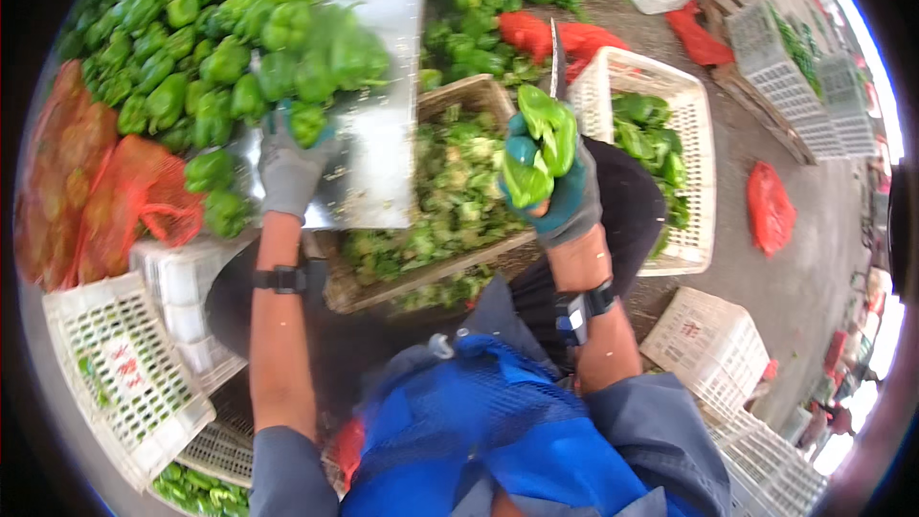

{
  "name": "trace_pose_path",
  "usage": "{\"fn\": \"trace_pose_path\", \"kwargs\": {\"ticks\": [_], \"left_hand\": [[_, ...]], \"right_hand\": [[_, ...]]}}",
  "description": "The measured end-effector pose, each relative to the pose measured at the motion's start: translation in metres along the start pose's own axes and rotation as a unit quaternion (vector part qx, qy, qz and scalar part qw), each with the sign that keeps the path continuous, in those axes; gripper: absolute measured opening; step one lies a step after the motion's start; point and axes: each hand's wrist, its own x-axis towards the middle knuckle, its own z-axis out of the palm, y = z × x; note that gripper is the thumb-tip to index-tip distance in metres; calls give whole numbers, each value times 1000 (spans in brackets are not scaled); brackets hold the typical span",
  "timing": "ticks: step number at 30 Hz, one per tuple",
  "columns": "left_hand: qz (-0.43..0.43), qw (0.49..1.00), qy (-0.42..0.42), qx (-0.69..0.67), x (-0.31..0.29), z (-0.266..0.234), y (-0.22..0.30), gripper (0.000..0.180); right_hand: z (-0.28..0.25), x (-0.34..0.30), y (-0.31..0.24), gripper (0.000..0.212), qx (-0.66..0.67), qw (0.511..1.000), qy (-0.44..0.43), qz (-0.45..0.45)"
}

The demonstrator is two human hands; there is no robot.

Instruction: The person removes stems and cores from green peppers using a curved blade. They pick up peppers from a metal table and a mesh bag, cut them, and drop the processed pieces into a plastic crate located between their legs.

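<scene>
My left hand [290,161], in a grey and teal glove, reaches to the near edge of a heap of green bell peppers [225,62] on a metal sheet [369,168]. A bell pepper [308,123] lies between its thumb and fingers, the fingertips partly hidden. My right hand [567,193], gloved alike, is closed round bright green bell peppers [541,139], over the right side of a crate of trimmings. Whether that is one split pepper or two, I cannot tell. A knife blade [556,57] points away beyond the right hand; its handle is hidden.
Between my knees stands a crate [445,263] of pale green trimmings. To its right is a white basket [697,187] partly filled with peppers. Red mesh sacks [144,187] lie at left, and a white basket [124,369] sits below them. Stacked crates [795,86] stand farther right.
</scene>
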Motion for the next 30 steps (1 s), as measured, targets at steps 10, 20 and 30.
{"fn": "trace_pose_path", "kwargs": {"ticks": [10, 20, 30], "left_hand": [[-60, 995, 24, -82, -3, -5, 29, 89], [-255, 627, -26, -736, -87, -50, 76, 44], [-254, 608, -53, -750, -110, -57, 82, 65]], "right_hand": [[11, -21, -20, 39, 130, 981, -98, -107], [-56, -90, -225, 32, -521, 645, 469, -303], [40, -52, 5, 29, -656, 728, 181, -82]]}}
